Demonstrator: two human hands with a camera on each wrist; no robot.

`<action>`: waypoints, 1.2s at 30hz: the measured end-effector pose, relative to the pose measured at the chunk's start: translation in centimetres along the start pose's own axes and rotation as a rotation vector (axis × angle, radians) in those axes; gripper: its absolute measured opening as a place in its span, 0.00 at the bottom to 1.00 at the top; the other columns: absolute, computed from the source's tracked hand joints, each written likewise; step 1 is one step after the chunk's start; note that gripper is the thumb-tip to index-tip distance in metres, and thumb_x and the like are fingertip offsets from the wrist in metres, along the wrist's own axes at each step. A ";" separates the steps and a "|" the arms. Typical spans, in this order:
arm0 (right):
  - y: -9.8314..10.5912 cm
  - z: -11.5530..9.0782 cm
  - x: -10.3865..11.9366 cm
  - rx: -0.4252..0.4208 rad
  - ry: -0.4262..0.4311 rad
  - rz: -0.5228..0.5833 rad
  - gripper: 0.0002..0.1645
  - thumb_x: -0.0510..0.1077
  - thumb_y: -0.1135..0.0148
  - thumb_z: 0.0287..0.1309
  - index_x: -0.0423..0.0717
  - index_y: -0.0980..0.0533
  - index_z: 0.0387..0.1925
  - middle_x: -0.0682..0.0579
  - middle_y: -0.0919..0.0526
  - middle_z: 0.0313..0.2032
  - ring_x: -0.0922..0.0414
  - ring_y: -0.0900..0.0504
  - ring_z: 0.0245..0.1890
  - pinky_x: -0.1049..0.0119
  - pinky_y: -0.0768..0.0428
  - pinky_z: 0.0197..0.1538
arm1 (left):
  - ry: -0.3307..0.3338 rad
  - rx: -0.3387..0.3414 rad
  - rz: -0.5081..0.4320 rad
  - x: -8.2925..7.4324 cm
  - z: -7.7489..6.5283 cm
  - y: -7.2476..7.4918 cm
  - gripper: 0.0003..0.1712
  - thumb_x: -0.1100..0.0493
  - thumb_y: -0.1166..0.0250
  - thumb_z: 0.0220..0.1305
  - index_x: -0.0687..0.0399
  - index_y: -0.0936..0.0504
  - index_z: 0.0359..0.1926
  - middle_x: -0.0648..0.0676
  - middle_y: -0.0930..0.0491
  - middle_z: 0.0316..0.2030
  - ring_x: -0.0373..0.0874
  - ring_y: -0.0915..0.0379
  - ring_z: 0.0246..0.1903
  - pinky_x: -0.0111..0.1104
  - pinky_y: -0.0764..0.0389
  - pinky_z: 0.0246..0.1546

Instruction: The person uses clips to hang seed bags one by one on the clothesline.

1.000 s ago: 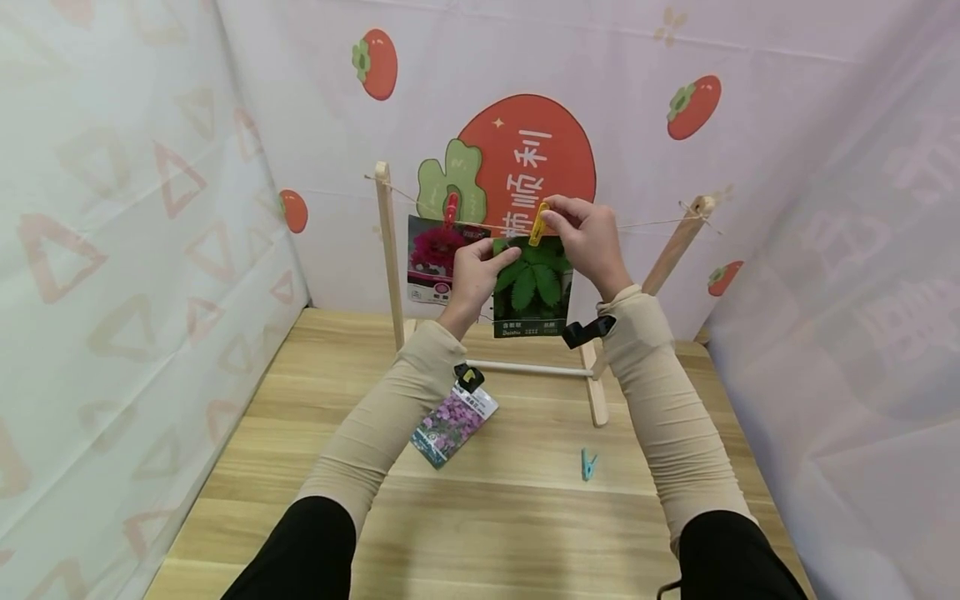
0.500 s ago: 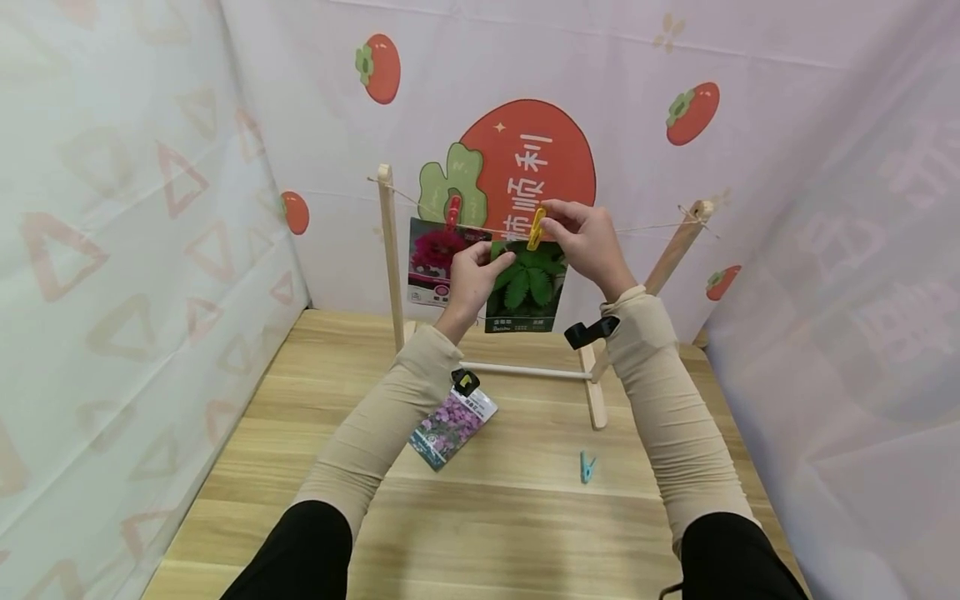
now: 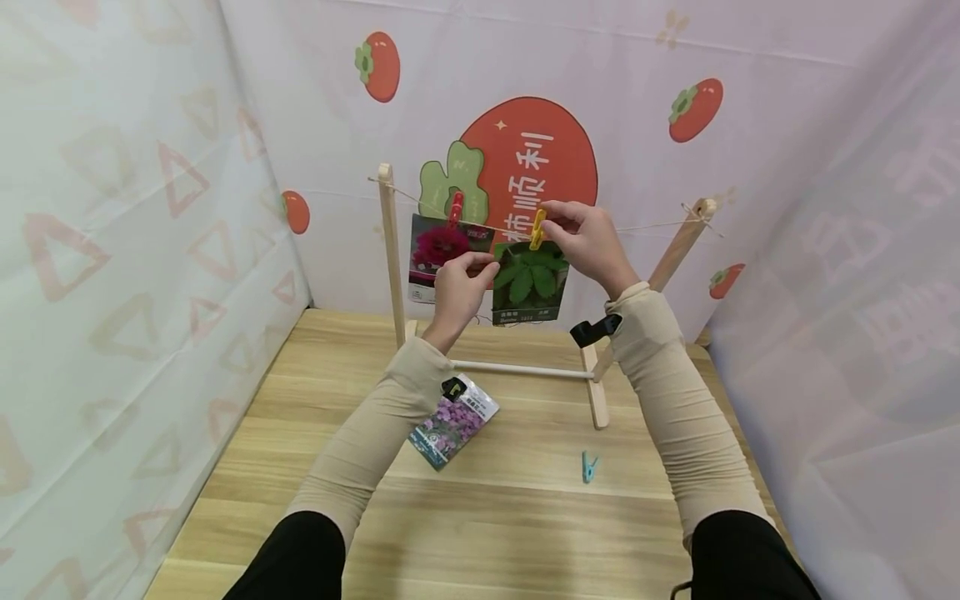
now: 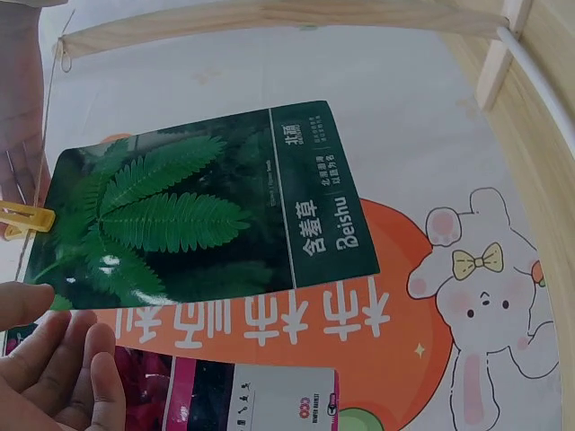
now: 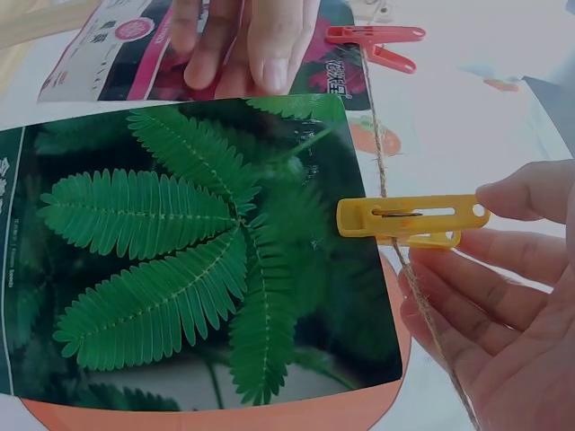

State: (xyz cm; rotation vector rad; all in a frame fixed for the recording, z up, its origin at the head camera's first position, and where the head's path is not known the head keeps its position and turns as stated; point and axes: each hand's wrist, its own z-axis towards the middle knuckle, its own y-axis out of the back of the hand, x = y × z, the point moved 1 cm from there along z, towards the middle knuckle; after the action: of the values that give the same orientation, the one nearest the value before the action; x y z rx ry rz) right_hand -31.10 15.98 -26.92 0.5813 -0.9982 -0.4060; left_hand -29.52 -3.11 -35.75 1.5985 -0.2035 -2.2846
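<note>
My right hand pinches the ends of a yellow clothespin between thumb and fingers. The clothespin's tip sits over the top edge of a green-leaf seed packet, right where a twine line passes. Beside that packet's left edge is my left hand, its thumb and fingers spread apart, with the thumb tip right at the packet's corner. Behind the left hand, a seed packet with a magenta flower hangs from the twine by a red clothespin.
Wooden posts, left and right, hold up the twine, with a white rod low between them. On the wooden table lie a purple-flower seed packet and a blue clothespin. Printed cloth walls stand around.
My left hand has let go of the green-leaf packet and shifted left and slightly down from its face. The packet tilted and swung a little; my right hand keeps its pinch on the yellow clothespin.
</note>
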 end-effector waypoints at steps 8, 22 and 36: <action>-0.1 -0.7 -0.3 -0.066 0.082 -0.048 0.20 0.42 0.41 0.66 0.39 0.23 0.58 0.41 0.18 0.49 0.50 0.19 0.47 0.55 0.19 0.53 | 0.013 0.020 -0.011 1.0 -0.5 0.8 0.13 0.55 0.36 0.66 0.57 0.14 0.46 0.57 0.13 0.38 0.47 0.17 0.37 0.36 0.19 0.38; -0.5 -4.5 -1.6 -0.279 0.360 -0.011 0.20 0.35 0.36 0.60 0.35 0.21 0.53 0.38 0.16 0.46 0.47 0.18 0.45 0.57 0.22 0.51 | -0.018 0.072 -0.029 1.1 -1.9 2.0 0.15 0.53 0.36 0.66 0.57 0.15 0.48 0.57 0.13 0.42 0.49 0.19 0.35 0.29 0.26 0.30; -2.1 -7.1 -3.4 -0.114 0.335 -0.105 0.51 0.74 0.52 0.57 0.35 0.28 0.62 0.36 0.22 0.56 0.40 0.24 0.57 0.42 0.27 0.60 | -0.034 0.251 0.085 1.9 -2.8 3.3 0.29 0.44 0.40 0.68 0.50 0.26 0.65 0.55 0.27 0.65 0.52 0.37 0.68 0.52 0.34 0.67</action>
State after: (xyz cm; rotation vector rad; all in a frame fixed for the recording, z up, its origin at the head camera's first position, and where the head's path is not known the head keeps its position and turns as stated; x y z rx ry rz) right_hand -26.68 18.22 -33.41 0.5775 -0.6212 -0.4392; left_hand -26.81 -6.62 -37.43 1.6331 -0.5764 -2.2952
